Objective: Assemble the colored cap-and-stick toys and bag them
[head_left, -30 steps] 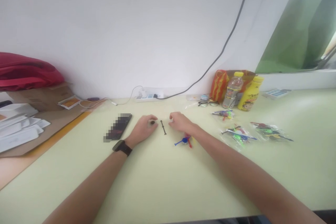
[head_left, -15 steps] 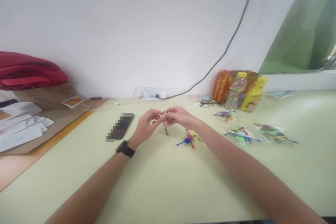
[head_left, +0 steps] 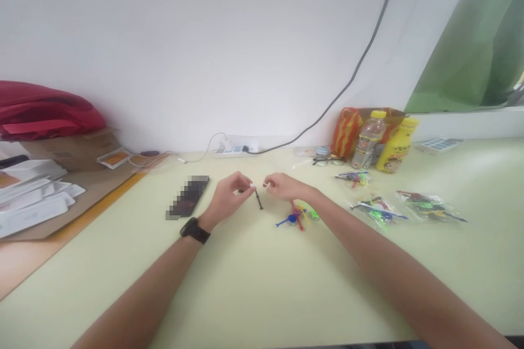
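My left hand, with a black watch on its wrist, is closed in a pinch on a small white plastic piece. Just apart from it on the right, my right hand pinches another small white piece, mostly hidden by the fingers. Below the gap between the hands lies a black plastic arrow, its upper end close to my left fingertips. On the table under my right wrist are a blue arrow spinner, a red arrow and yellow and green pieces.
A phone lies left of my hands. Several clear bags of coloured arrow pieces lie to the right, with glasses and two bottles behind. A power strip sits against the wall. Papers lie far left.
My hands have drawn apart; they were together on a white piece and now each pinches a white part. My right hand has shifted slightly right and down.
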Demonstrator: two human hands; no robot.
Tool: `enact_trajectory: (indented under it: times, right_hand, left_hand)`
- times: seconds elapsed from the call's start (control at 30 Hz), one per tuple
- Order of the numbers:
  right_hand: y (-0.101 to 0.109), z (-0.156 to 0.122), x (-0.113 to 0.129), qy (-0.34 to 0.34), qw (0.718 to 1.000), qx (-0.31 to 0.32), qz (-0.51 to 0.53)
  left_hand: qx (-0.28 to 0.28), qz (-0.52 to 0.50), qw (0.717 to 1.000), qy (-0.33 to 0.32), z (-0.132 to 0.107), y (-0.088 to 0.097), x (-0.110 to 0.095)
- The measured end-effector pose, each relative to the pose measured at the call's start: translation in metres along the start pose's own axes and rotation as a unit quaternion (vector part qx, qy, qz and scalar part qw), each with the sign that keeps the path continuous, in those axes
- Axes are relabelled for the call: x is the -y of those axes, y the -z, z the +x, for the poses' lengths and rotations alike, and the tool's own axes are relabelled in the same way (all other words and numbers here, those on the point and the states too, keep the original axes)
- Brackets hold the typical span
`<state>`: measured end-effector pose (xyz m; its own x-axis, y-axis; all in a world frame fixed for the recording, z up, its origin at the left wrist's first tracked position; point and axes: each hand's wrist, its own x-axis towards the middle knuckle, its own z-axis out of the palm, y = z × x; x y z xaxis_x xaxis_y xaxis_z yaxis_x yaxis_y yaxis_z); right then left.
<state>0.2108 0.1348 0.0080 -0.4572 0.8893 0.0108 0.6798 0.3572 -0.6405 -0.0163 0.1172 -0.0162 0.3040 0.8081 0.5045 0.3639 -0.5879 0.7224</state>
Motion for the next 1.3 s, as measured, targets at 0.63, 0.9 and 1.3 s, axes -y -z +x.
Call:
enact_trajectory:
  times: [0.63,0.9,1.3]
  right_hand:
    - [0.045,-0.028,0.014,0.009,0.944,0.314,-0.096]
    - [0.04,-0.026,0.016,0.045,0.976,0.213,0.015]
    - [0.015,-0.01,0.017,0.058,0.928,0.047,0.364]
  left_hand:
    - [0.028,0.158,0.984,0.074,0.003,0.011,0.04]
    - [0.061,0.177,0.981,0.058,0.002,0.004,0.037]
    - [0.004,0.012,0.998,-0.062,-0.003,-0.007,-0.03]
